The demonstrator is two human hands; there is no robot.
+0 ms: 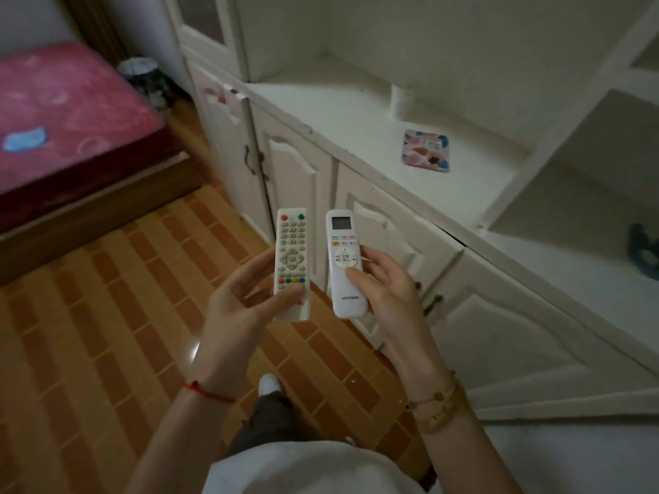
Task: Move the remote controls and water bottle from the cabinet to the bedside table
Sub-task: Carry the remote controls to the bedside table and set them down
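My left hand (239,301) holds a white TV remote (291,244) with many small buttons, its red and green keys at the far end. In my right hand (387,283) is a white air-conditioner remote (344,251) with a small screen at its top, my thumb pressed on its face. Both remotes are held upright side by side over the floor, in front of the white cabinet (374,137). No water bottle shows in this view.
On the cabinet top lie a patterned coaster (426,150) and a white roll (401,101) near the back wall. A dark object (643,251) sits at the right edge. A bed with a pink mattress (67,112) stands left, a bin (142,78) beyond it.
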